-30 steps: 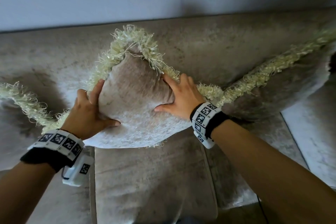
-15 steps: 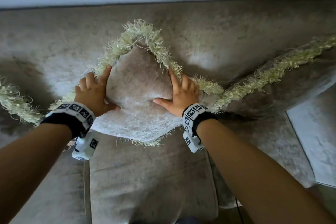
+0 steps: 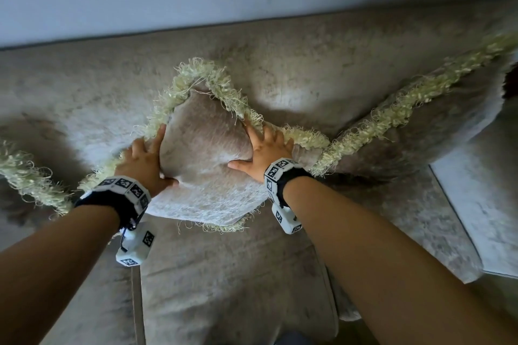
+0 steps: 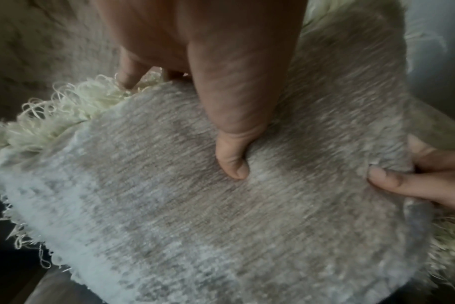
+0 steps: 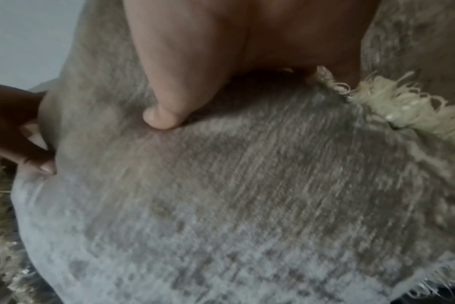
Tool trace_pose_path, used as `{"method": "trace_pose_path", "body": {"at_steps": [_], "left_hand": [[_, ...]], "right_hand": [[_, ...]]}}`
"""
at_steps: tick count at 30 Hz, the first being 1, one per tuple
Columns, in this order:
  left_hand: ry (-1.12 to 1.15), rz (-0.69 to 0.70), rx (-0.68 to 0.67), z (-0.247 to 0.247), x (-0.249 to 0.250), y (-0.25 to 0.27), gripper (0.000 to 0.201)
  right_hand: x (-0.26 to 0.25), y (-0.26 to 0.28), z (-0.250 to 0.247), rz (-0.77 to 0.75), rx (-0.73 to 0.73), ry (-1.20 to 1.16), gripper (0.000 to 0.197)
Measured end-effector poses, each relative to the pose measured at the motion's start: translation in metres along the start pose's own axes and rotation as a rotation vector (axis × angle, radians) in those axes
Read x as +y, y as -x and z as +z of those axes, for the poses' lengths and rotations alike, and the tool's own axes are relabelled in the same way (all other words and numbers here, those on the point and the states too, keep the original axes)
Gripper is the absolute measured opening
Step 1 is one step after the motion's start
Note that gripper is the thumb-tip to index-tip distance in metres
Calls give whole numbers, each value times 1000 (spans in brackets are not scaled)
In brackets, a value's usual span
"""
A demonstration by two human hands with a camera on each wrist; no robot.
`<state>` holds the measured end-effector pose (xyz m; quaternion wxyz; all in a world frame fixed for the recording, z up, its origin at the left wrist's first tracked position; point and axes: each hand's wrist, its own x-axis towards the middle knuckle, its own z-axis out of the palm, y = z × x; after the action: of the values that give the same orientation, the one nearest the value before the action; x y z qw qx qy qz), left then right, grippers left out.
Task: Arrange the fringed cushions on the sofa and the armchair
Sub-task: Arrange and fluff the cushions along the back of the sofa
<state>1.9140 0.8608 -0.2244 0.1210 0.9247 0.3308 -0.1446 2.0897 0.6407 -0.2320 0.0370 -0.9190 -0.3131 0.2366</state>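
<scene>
Dim, soft indoor light — no glare is seen.

In the head view the sofa is lit in pale patches, with dark shadow pooled beneath the cushion edges, and straight lines are bowed toward the edges. Both wrist views are grainy and smeared — the weave is streaked by motion blur, and the near skin is rendered out of focus.

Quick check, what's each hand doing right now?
Left hand: grips the left edge of the middle fringed cushion, thumb dug into its front.
Right hand: grips the same cushion's right edge, thumb pressed into its front.
</scene>
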Motion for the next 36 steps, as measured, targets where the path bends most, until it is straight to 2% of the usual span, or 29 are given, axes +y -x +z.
{"method": "trace_pose_path", "body": {"at_steps": [2,5,8,11,14,17,21,25,29,32,36], "left_hand": [[-7,10,-20,-8,3,10,131],[29,9,-19,-27,7,28,113],[70,-71,32,-51,12,57,93],[21,-138,-18,-66,10,90,66],[80,-172,-56,-76,2,119,62],[120,-214,-33,-87,-2,150,52],[164,-249,24,-98,-13,191,45],[241,-273,88,-109,-39,221,38],[341,-287,207,-128,-73,247,28],[384,-254,265,-134,-106,269,21],[382,-206,271,-138,-161,304,15]], "right_hand": [[-2,9,-11,-6,-39,16,108],[0,28,-30,-56,-19,63,102],[11,47,-53,-135,27,120,93],[25,63,-85,-213,25,159,80],[37,73,-120,-251,-18,152,60],[40,85,-141,-276,-24,173,42],[35,108,-156,-305,-39,181,45],[12,130,-178,-328,-28,195,41],[-27,155,-193,-352,47,138,34],[-67,178,-188,-360,96,100,29],[-133,213,-164,-380,124,79,26]]}}
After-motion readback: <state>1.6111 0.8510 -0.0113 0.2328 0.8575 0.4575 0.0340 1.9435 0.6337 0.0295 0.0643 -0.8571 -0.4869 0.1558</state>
